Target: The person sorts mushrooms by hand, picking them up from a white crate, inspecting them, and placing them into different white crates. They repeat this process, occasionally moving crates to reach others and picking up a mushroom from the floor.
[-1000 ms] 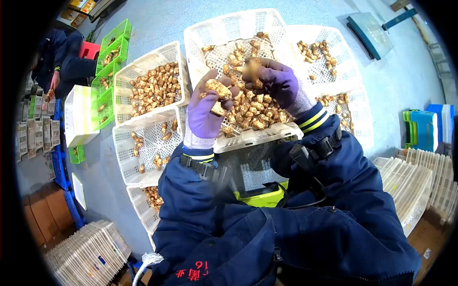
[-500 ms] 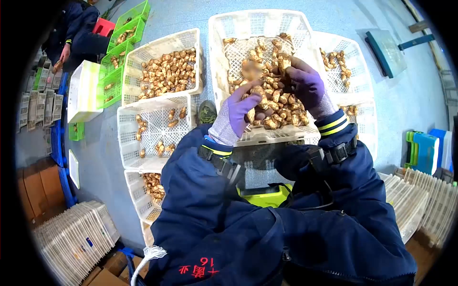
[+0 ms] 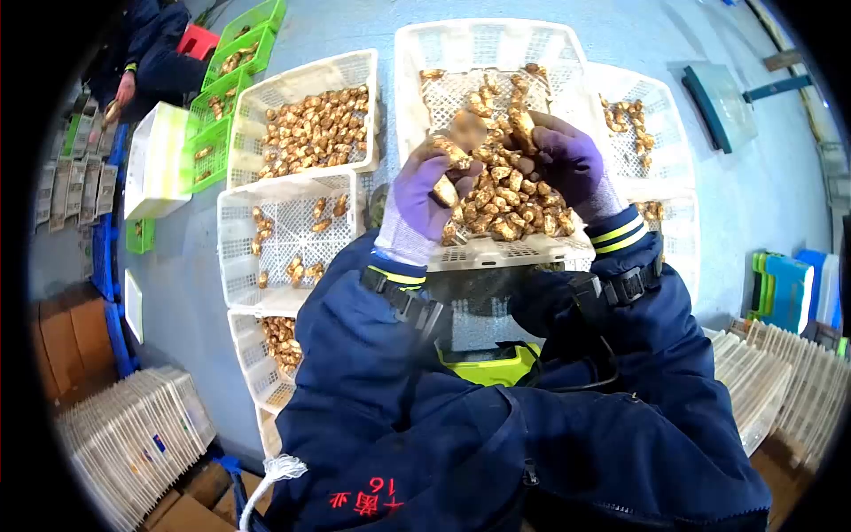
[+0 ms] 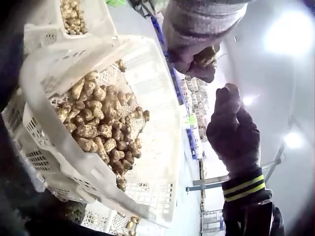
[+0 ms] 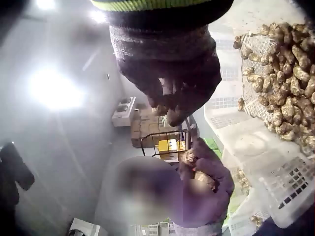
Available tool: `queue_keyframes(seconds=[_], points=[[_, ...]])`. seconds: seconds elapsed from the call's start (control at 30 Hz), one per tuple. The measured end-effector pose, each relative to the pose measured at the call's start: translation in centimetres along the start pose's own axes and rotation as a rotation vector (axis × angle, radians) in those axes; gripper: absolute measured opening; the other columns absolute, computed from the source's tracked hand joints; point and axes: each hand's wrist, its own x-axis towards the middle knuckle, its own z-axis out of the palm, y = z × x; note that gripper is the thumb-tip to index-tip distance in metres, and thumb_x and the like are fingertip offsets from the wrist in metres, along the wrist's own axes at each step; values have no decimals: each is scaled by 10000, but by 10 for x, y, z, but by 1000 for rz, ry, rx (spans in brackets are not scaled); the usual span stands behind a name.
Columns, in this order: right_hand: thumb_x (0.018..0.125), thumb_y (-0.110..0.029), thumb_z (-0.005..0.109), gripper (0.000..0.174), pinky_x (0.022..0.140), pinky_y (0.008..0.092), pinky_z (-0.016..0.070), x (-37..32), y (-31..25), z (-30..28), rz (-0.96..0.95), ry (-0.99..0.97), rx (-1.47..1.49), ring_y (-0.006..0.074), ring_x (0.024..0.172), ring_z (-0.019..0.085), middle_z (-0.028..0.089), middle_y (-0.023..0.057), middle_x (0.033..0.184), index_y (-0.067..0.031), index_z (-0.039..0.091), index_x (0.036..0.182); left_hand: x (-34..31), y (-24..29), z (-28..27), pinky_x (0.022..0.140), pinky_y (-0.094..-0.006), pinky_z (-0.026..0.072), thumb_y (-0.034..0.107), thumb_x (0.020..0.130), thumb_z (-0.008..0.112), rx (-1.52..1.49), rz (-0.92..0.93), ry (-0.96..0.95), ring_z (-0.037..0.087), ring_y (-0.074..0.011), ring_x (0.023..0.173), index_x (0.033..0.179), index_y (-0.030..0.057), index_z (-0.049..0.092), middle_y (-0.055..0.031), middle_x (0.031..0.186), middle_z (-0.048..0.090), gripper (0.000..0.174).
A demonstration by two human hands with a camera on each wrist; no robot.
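Observation:
My left hand [image 3: 415, 202], in a purple glove with a grey cuff, holds two brown-and-white mushrooms, one [image 3: 451, 152] at the fingertips and another [image 3: 444, 191] lower against the palm. The right wrist view shows both mushrooms [image 5: 204, 181] lying in the curled left fingers. My right hand [image 3: 573, 167], gloved alike, pinches a long mushroom [image 3: 521, 131] at the tips of its bent fingers. Both hands are over a large white crate [image 3: 496, 34] with a heap of mushrooms [image 3: 505, 206] in its near half. In the left wrist view the right hand [image 4: 235, 129] faces the left.
Left of the large crate, white crates [image 3: 257, 93] hold mushrooms, one densely filled. More white crates [image 3: 651, 84] stand at the right. Green baskets [image 3: 211, 146] line the far left, near another person's hand [image 3: 126, 87]. A scale [image 3: 720, 106] stands on the floor at the far right.
Both hands were raised nearer the head camera, then came lower over the heap. Over the last half second the left hand has turned, showing its two mushrooms, and moved slightly left.

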Motion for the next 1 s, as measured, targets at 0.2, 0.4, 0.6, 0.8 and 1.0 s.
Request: queue_keyframes(seconds=[0.2, 0.4, 0.6, 0.8, 1.0], points=[[899, -187, 576, 427, 738, 271, 534, 5, 6, 7, 17, 9, -123, 153, 839, 643, 654, 108, 1010, 37, 517, 1258, -5, 0, -1, 609, -253, 554, 184, 915, 592, -37, -204, 285, 676, -233, 833, 1198, 22, 536, -95, 994, 597, 331], [881, -146, 598, 404, 787, 261, 507, 14, 18, -3, -106, 3, -185, 141, 864, 622, 642, 72, 976, 37, 540, 1236, -10, 5, 16, 612, -238, 564, 223, 913, 552, -39, -186, 73, 683, -231, 846, 1226, 41, 528, -105, 1026, 614, 363], [830, -46, 470, 584, 847, 259, 512, 14, 9, 15, -66, -88, -162, 163, 974, 597, 554, 137, 1180, 42, 351, 1394, -13, 8, 44, 605, -288, 582, 110, 855, 544, -228, -95, -36, 668, -201, 759, 1221, 21, 530, -89, 948, 609, 376], [969, -160, 400, 468, 950, 303, 473, 21, 30, 1, -134, -126, -256, 191, 1097, 557, 531, 155, 1255, 44, 371, 1389, -19, 7, 65, 632, -258, 569, 141, 836, 623, -298, -147, -22, 658, -152, 797, 1242, 48, 549, -69, 968, 633, 423], [990, -191, 427, 369, 911, 285, 488, 33, 70, -116, -91, 160, -428, 181, 1076, 564, 578, 114, 1180, 11, 468, 1297, -21, 6, 65, 606, -254, 564, 132, 829, 633, -244, -74, -97, 638, -138, 787, 1167, 6, 571, -80, 953, 639, 365]])
